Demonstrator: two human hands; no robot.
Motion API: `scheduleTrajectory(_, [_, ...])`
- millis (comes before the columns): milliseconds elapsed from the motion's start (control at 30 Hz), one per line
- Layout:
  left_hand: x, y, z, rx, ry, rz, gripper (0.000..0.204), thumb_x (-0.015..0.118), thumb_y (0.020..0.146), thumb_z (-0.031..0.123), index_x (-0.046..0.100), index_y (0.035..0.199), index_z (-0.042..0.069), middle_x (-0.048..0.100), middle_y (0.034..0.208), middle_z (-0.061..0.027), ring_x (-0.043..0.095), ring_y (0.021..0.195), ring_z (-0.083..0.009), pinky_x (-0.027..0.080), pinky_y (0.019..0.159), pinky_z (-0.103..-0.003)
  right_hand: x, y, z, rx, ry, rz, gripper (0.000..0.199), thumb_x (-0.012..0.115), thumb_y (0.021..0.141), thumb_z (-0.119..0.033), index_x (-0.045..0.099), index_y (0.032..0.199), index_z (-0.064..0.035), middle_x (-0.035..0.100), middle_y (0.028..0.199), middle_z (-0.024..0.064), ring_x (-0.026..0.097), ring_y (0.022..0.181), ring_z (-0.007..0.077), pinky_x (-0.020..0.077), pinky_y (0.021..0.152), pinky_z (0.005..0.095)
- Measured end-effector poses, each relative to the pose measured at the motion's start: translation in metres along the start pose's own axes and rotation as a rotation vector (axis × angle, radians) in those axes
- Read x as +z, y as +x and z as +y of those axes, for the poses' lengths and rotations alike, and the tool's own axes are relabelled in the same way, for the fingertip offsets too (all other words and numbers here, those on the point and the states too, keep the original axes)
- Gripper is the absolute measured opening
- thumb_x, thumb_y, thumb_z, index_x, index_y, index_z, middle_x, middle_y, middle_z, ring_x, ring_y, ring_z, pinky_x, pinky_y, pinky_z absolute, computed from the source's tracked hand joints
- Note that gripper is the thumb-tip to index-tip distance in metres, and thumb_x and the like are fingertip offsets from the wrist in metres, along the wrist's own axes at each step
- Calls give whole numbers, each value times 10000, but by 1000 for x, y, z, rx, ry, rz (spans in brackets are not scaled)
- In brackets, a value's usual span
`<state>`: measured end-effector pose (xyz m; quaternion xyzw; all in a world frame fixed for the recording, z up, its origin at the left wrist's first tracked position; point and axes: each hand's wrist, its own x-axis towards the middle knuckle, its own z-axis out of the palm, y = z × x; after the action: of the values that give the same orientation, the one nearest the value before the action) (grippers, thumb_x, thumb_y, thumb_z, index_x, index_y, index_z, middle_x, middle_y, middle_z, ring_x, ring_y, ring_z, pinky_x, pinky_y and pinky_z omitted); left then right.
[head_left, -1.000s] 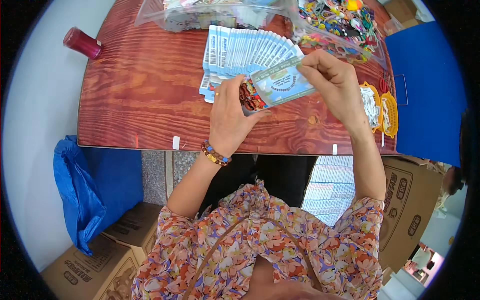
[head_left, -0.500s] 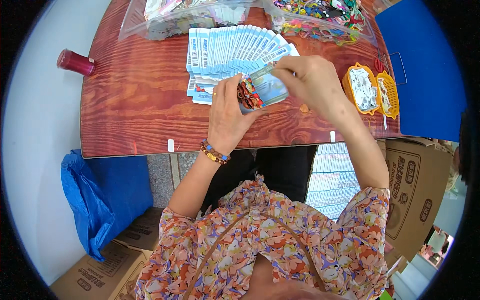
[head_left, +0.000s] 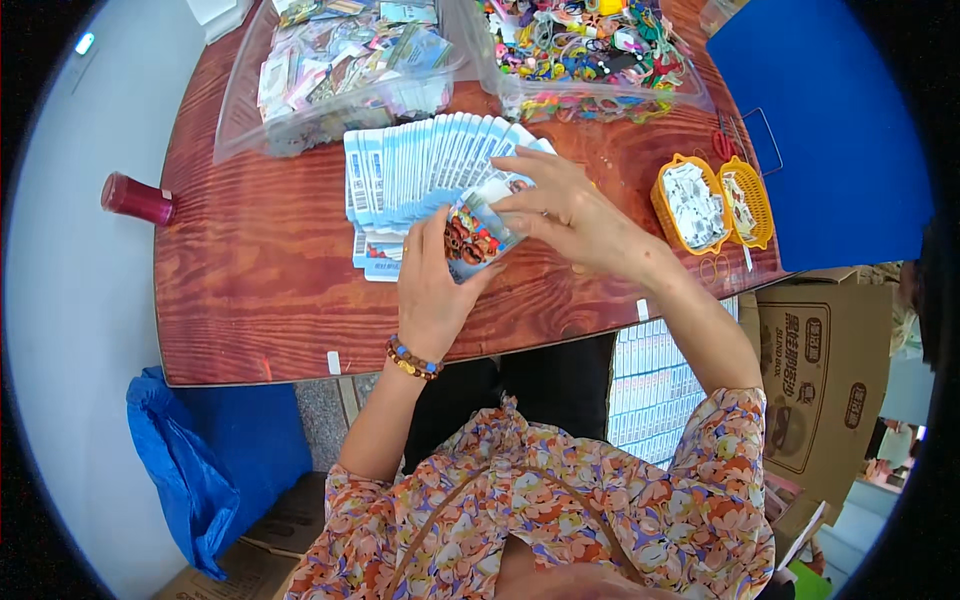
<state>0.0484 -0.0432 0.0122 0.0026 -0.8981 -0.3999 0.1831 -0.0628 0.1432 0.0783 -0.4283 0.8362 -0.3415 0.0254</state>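
Observation:
My left hand [head_left: 432,275] is closed around a small plastic packet [head_left: 472,243] with a red and brown colourful print, held tilted above the table's near middle. At the packet's upper right edge, the fingers of my right hand [head_left: 565,205] pinch it, with the index finger stretched out above. Just beyond both hands lies a fanned stack of light blue and white cards [head_left: 420,165], overlapping one another. A few more cards [head_left: 380,255] lie under the fan, next to my left hand, and partly hidden.
Two clear plastic bins stand at the back: one of flat packets [head_left: 345,70], one of colourful cords and trinkets [head_left: 590,55]. Two yellow baskets [head_left: 660,190] with small white pieces sit right, near red-handled scissors [head_left: 722,145]. A red cylindrical container [head_left: 138,198] lies left.
The view has shifted, showing more of the bins. My right hand has its index finger stretched out now, and less of the packet's pale upper part shows.

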Motion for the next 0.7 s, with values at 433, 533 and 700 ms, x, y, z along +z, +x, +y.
scheduleTrajectory(433, [-17, -2, 8, 6, -68, -35, 747, 885, 677, 237, 533, 1288, -11, 608, 1132, -184, 625, 1008, -338, 522, 833, -415, -66, 151, 138, 279, -881, -272, 269, 732, 737, -220, 738, 996, -145, 722, 926, 64, 695, 863, 280, 516, 748, 446])
scheduleTrajectory(533, [-28, 7, 7, -43, -105, -11, 749, 878, 692, 227, 516, 1301, -13, 597, 1127, -183, 609, 1015, -345, 506, 848, -405, -68, 153, 137, 307, -755, -277, 267, 738, 710, -219, 720, 957, -118, 712, 873, 64, 684, 832, 256, 508, 713, 438])
scheduleTrajectory(700, [-18, 17, 4, 28, -102, -19, 813, 863, 703, 213, 449, 1365, -11, 556, 1192, -196, 577, 1077, -346, 493, 899, -412, -94, 136, 182, 277, -404, -230, 211, 702, 734, -200, 697, 915, -91, 705, 835, 78, 671, 794, 256, 508, 699, 408])
